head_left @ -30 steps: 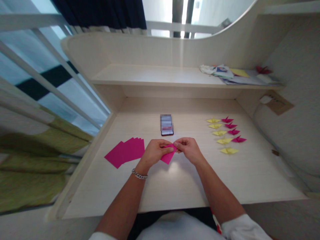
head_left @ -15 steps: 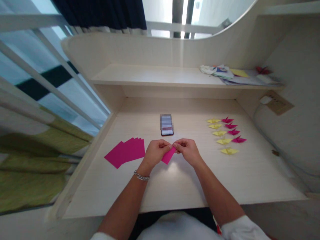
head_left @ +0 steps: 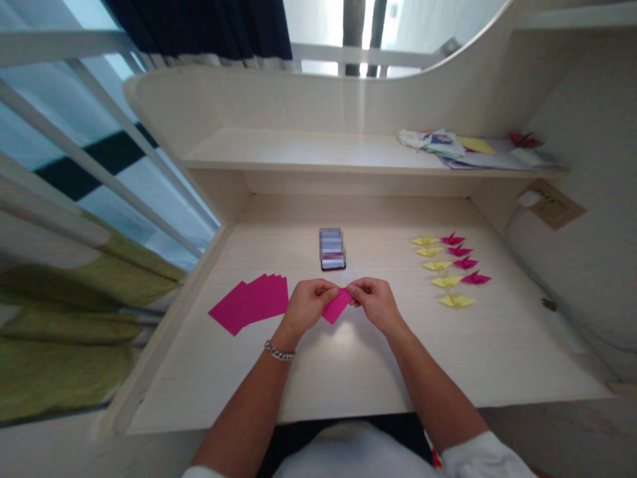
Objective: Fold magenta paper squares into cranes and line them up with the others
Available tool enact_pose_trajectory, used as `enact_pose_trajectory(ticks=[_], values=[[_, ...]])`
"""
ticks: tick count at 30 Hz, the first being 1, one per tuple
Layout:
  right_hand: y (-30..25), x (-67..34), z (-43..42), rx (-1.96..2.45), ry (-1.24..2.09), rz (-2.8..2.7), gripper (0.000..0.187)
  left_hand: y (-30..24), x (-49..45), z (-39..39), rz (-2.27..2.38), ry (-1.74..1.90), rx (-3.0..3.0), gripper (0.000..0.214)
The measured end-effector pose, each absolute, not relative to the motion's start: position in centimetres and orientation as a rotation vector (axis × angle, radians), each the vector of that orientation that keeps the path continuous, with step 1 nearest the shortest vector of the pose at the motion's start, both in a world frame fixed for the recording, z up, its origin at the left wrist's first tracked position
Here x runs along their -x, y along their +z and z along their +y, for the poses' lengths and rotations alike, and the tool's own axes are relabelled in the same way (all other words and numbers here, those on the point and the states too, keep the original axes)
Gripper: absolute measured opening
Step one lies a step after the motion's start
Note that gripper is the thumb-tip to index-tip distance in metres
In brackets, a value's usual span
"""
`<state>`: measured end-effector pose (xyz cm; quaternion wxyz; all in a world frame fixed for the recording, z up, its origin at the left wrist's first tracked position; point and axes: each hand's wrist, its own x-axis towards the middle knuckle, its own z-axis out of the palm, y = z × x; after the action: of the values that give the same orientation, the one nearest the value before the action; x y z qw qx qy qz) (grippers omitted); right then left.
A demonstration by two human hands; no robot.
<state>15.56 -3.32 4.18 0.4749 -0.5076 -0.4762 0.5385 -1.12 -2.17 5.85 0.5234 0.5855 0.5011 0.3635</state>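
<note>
Both my hands pinch one folded magenta paper (head_left: 336, 307) just above the middle of the pale desk (head_left: 348, 358). My left hand (head_left: 307, 304), with a silver bracelet at the wrist, grips the paper's left edge with curled fingers. My right hand (head_left: 374, 302) grips its upper right corner. A fanned stack of flat magenta sheets (head_left: 251, 302) lies on the desk left of my left hand.
A phone (head_left: 332, 249) lies just behind my hands. To the right sit a row of yellow folded figures (head_left: 438, 266) and a row of magenta folded figures (head_left: 464, 260). Papers (head_left: 462, 149) lie on the upper shelf at right. A railing and green cloth are at left.
The folded magenta paper has turned slightly between my fingers and my hands have shifted a little closer together. Everything else on the desk stays put.
</note>
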Motion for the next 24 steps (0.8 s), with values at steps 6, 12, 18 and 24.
enact_pose_trajectory(ticks=[6, 12, 18, 24], values=[[4.3, -15.7, -3.4, 1.281, 1.272, -1.099, 0.028, 5.3, 1.6, -2.2, 1.257, 0.948, -1.422, 0.024], [4.1, -15.5, -3.5, 1.287, 1.243, -1.070, 0.031, 5.0, 1.0, -2.4, 1.219, 1.041, -1.391, 0.029], [4.0, -15.6, -3.6, 1.258, 1.302, -1.074, 0.031, 5.0, 0.8, -2.5, 1.293, 1.014, -1.522, 0.027], [4.8, -16.5, -3.4, 1.277, 1.302, -1.418, 0.015, 6.1, 1.0, -2.8, 1.278, 0.919, -1.757, 0.020]])
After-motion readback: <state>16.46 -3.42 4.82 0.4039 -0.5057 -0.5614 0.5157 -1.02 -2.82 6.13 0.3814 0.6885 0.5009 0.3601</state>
